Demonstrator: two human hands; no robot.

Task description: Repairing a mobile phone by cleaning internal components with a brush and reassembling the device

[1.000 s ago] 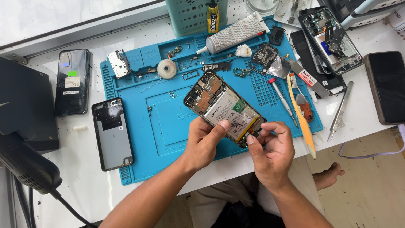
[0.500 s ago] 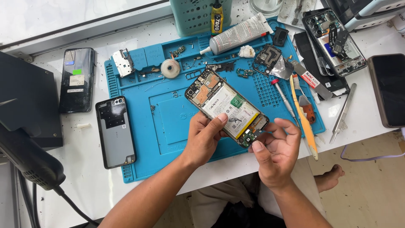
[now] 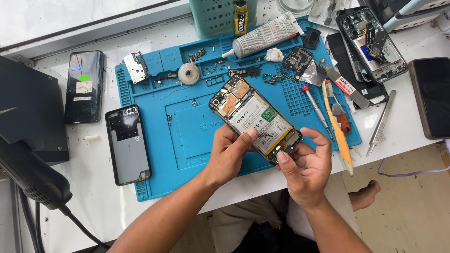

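An opened phone (image 3: 253, 117) with its back cover off, battery and circuit boards showing, lies tilted over the blue work mat (image 3: 187, 131). My left hand (image 3: 229, 152) grips its lower left side, thumb on the battery. My right hand (image 3: 304, 168) holds the bottom end, thumb and forefinger pinched at the small board there. Whether anything small sits between those fingers is not visible.
On the mat lie a grey back cover (image 3: 127, 144), a tape roll (image 3: 189, 73), a glue tube (image 3: 265, 35), small parts and screwdrivers (image 3: 315, 105). A dark phone (image 3: 85, 86) rests at left, another opened phone (image 3: 372, 42), tweezers (image 3: 380, 124) and a black phone (image 3: 433, 96) at right.
My right hand has shifted from beside the phone's bottom corner onto its bottom end. The phone turned slightly. My left hand keeps its grip.
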